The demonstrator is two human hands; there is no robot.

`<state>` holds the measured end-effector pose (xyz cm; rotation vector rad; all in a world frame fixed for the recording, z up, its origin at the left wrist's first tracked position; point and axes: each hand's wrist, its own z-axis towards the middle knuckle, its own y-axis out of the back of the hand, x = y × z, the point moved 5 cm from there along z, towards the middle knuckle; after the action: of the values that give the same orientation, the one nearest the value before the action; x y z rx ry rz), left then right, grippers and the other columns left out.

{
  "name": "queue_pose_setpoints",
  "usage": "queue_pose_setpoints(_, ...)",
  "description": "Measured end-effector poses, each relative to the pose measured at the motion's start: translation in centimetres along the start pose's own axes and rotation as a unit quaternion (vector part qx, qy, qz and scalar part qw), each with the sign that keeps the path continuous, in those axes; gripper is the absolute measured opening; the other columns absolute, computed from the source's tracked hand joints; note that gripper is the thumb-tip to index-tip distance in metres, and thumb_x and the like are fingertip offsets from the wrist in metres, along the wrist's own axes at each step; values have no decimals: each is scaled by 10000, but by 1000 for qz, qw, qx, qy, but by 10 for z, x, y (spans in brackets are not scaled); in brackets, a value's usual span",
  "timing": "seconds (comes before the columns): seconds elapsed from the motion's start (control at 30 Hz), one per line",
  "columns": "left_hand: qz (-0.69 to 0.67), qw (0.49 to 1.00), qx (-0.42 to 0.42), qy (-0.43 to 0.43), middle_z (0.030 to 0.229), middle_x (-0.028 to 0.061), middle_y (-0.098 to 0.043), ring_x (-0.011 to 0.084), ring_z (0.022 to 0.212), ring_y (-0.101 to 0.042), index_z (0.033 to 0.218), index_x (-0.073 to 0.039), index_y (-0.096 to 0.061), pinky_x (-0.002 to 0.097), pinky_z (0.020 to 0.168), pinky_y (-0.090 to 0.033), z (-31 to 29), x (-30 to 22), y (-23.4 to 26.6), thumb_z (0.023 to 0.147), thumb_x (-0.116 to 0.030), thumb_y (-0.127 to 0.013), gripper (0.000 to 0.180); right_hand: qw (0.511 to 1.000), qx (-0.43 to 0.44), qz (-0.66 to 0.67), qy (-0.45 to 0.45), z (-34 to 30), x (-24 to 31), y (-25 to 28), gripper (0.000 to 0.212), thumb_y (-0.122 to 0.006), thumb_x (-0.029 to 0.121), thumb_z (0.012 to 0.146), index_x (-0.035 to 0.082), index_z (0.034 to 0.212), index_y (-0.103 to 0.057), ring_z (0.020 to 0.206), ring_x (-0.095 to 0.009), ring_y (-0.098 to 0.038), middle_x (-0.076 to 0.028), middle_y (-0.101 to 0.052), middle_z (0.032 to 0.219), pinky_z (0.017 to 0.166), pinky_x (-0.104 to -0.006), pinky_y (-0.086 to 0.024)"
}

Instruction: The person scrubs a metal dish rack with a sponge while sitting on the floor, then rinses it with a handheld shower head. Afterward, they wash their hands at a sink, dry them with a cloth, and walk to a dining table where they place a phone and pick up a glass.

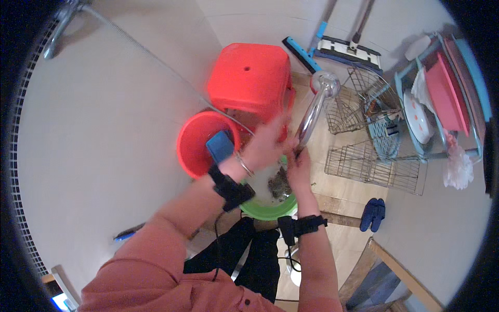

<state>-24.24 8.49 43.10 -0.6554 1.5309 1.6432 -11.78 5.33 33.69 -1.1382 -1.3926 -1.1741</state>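
My right hand (pixel 300 174) is closed around the lower end of a chrome shower head (pixel 314 112), whose round head tilts up and away. Right beside that handle is my left hand (pixel 262 148); its fingers are smeared by motion, so their grip is unclear. A grey hose (pixel 150 54) runs from the upper left and passes behind my left hand. Below both hands stands a green basin (pixel 267 212) with cloudy liquid and a dark, wet-looking clump (pixel 279 183) in it. My hands partly cover the basin, and I cannot make out what the clump is.
Beyond the basin are a red bucket (pixel 188 151) with a blue object (pixel 220 147) inside and a red stool (pixel 247 83). To the right are wire racks (pixel 377 169), a shelf with basins (pixel 449 96) and dark slippers (pixel 372 215). Cleaning tools (pixel 348 51) lean on the far wall.
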Motion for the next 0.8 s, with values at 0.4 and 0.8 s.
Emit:
queue_pose_setpoints(0.4, 551, 669, -450, -216, 1381, 107, -381, 327, 1262, -334, 1273, -129, -465, 441, 1061, -259, 1, -160, 412, 819, -143, -571, 466, 996, 15, -46, 70, 28, 42, -8, 200, -528, 144, 891, -22, 1000, -504, 776, -171, -530, -69, -565, 852, 728, -310, -439)
queue_pose_setpoints(0.8, 459, 773, -436, 43, 1459, 125, -224, 359, 1358, -157, 1403, -98, -197, 648, 1010, -203, 42, -141, 536, 838, -195, -479, 639, 991, 35, -76, 106, 18, 108, -41, 120, -529, 119, 887, 1, 902, -509, 746, -154, -552, -67, -572, 774, 686, -305, -449)
